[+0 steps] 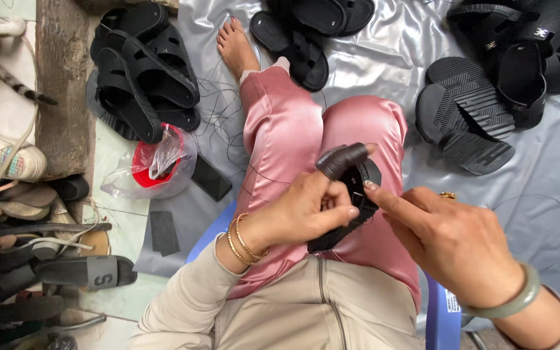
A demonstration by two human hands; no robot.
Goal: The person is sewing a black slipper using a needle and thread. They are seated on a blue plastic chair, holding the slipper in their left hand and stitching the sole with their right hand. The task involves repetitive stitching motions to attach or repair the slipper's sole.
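Black sandal (351, 214) sits tight in our left hand (306, 210) on our lap, so our loose right hand (455, 243) can poke its strap.

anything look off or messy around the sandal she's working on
Loose black threads trail across the silver sheet and over the pink trouser leg. The left hand grips the black sandal; its forefinger wears a dark sleeve. Nothing looks damaged.
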